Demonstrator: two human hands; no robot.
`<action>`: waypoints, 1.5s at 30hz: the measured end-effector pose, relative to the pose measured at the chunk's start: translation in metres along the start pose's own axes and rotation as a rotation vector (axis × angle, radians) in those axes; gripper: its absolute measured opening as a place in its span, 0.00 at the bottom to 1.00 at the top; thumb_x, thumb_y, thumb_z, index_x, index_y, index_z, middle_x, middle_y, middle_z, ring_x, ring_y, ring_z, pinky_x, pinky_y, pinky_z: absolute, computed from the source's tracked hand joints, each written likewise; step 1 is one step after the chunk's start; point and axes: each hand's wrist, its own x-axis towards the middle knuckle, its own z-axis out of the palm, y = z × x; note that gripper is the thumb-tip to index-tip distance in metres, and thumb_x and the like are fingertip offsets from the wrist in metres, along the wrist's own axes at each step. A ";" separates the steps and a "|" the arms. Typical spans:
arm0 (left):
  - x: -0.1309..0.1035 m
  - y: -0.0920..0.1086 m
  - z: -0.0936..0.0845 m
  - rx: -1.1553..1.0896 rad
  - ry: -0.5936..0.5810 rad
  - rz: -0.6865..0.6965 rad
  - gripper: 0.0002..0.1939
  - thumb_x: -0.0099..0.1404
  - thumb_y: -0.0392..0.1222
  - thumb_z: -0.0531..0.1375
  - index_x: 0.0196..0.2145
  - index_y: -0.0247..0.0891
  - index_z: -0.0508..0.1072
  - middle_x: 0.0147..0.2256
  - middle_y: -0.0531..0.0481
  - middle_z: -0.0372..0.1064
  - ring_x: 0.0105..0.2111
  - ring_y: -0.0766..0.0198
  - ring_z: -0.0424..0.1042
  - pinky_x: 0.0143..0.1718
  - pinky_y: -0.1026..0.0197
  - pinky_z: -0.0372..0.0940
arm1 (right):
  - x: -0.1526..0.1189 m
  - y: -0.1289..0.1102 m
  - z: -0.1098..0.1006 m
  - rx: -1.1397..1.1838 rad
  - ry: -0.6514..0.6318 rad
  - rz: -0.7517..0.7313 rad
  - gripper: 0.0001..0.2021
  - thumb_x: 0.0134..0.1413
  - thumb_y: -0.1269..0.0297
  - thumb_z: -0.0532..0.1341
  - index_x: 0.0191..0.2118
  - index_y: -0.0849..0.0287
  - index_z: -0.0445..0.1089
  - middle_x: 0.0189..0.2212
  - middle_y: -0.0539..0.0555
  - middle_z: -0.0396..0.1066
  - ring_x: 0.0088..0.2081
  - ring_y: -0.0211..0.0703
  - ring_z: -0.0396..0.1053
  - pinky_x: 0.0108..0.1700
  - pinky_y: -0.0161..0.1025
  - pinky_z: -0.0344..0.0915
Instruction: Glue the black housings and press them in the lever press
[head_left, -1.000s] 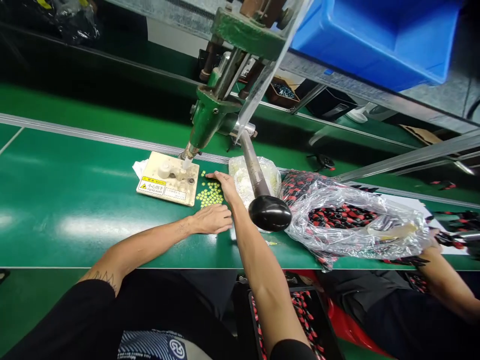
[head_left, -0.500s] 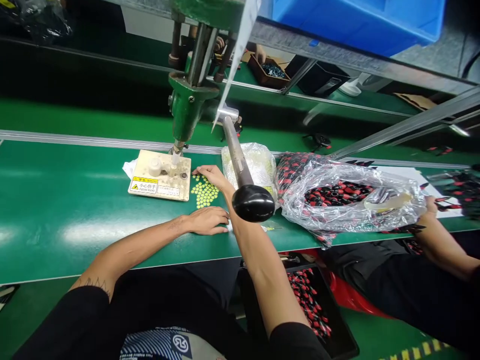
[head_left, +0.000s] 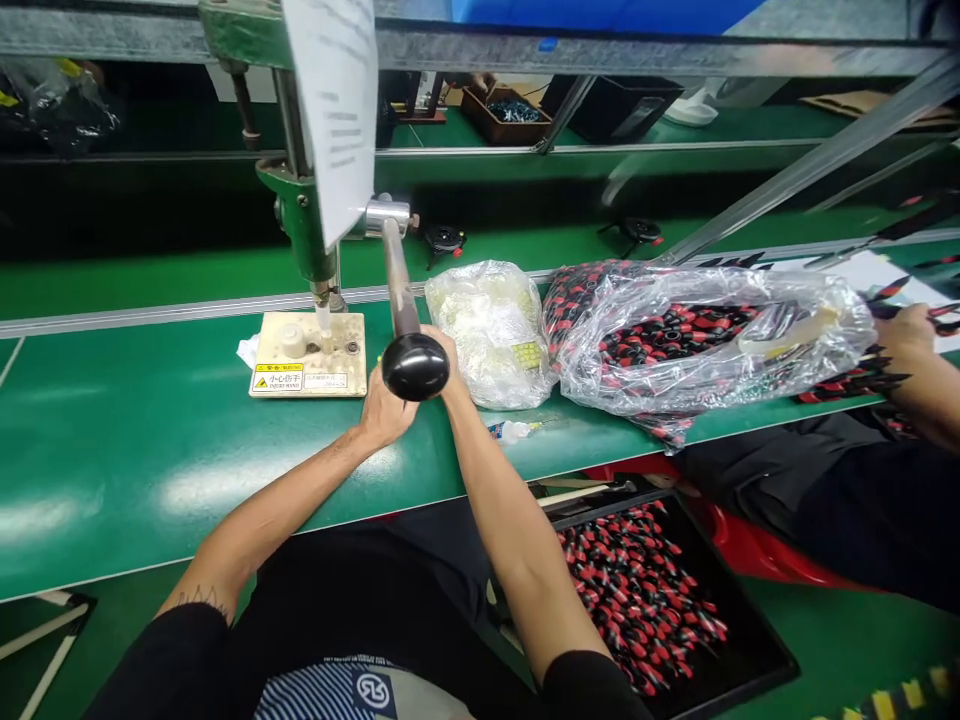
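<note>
A green table [head_left: 112, 430] runs across the room, and below its near edge stands a black tray [head_left: 742, 630] with many red-and-black parts. A small white bottle [head_left: 516, 432] lies near the table's near edge, beside the right forearm; if the elbow pushes there, it could fall into the tray. Farther in, the left hand [head_left: 386, 412] is just beside the near right corner of the press base [head_left: 352, 385], and the right hand [head_left: 448, 362] is near it. The black knob [head_left: 415, 367] of the lever covers their fingers from my view, so I cannot tell if they are spread or pinching. A yellow-green piece [head_left: 379, 358] peeps out at the base's right edge. I think a careless sweep could scatter such pieces, and a bump on the knob might bring the press tip down. Toward the far edge lies the pale bag [head_left: 480, 330], right of the hands.
</note>
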 end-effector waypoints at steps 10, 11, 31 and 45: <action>0.030 -0.021 0.022 -0.119 0.228 -0.297 0.42 0.78 0.70 0.40 0.71 0.36 0.61 0.76 0.33 0.52 0.77 0.48 0.50 0.79 0.43 0.46 | -0.008 0.017 0.005 0.243 0.130 0.035 0.51 0.56 0.16 0.47 0.62 0.56 0.75 0.67 0.60 0.71 0.72 0.56 0.65 0.76 0.56 0.59; 0.031 -0.021 0.021 -0.151 0.257 -0.292 0.42 0.78 0.72 0.40 0.71 0.37 0.62 0.75 0.34 0.54 0.77 0.49 0.53 0.79 0.44 0.47 | -0.008 0.016 0.005 0.261 0.130 0.037 0.51 0.56 0.16 0.47 0.63 0.56 0.75 0.68 0.60 0.71 0.72 0.56 0.65 0.76 0.56 0.58; 0.054 -0.015 0.011 -0.752 0.264 -0.489 0.49 0.76 0.73 0.28 0.75 0.39 0.58 0.78 0.40 0.49 0.77 0.59 0.51 0.78 0.53 0.47 | -0.009 0.009 0.022 0.455 0.136 0.047 0.59 0.56 0.16 0.47 0.71 0.67 0.64 0.74 0.62 0.61 0.77 0.53 0.55 0.81 0.48 0.48; 0.042 -0.012 0.011 -0.815 0.324 -0.416 0.47 0.74 0.77 0.40 0.70 0.39 0.65 0.76 0.41 0.54 0.77 0.56 0.52 0.79 0.53 0.46 | -0.012 0.005 0.016 0.476 0.149 0.058 0.56 0.52 0.14 0.48 0.69 0.57 0.67 0.74 0.59 0.61 0.77 0.52 0.55 0.81 0.52 0.47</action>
